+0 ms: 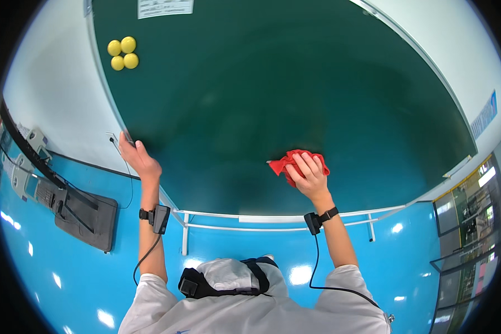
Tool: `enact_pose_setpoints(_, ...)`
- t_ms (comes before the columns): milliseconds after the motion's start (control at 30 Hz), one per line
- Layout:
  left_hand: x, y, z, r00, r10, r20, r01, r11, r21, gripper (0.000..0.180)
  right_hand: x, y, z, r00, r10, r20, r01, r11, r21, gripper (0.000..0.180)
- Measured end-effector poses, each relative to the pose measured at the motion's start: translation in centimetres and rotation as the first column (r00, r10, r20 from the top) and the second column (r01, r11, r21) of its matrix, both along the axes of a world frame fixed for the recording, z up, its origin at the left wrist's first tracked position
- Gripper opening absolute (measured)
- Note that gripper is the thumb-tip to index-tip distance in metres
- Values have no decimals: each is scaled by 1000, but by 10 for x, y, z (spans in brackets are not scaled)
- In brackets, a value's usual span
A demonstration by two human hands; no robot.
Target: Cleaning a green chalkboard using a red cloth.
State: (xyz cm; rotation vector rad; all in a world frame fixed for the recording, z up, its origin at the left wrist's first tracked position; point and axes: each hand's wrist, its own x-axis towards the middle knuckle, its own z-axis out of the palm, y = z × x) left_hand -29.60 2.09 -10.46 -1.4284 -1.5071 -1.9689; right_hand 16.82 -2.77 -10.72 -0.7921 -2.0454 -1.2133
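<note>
In front of me stands a large dark green chalkboard [222, 106] in a pale metal frame. My right hand [310, 173] presses a crumpled red cloth [284, 166] against its lower right-middle part, fingers spread over the fabric. At the board's left side, my left hand [141, 160] holds the frame edge [110, 100], with the fingers at the outer side and the thumb toward the green face. Part of its grip is hidden behind the hand.
Several round yellow magnets [128, 44] cluster at the board's upper left, near a white paper sheet [165, 7]. White stand rails [273, 227] run below the board. A dark-based wheeled stand [92, 220] is on the blue floor at left; a glass-fronted cabinet [467, 222] is at right.
</note>
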Motion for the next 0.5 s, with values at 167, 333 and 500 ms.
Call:
enact_pose_setpoints(167, -13, 0, -7, 997, 69, -26, -69, 998, 9, 54, 60, -12, 61, 996, -17, -84, 17, 1000, -6, 45)
enact_pose_setpoints(333, -10, 5, -12, 999, 29, 17, -29, 1000, 2, 54, 99, -4, 169, 788, 2, -616, 183, 954, 237, 42)
enact_pose_setpoints(500, -11, 12, -15, 999, 33, 40, -34, 999, 20, 54, 56, 13, 214, 281, 282, -917, 123, 937, 326, 47)
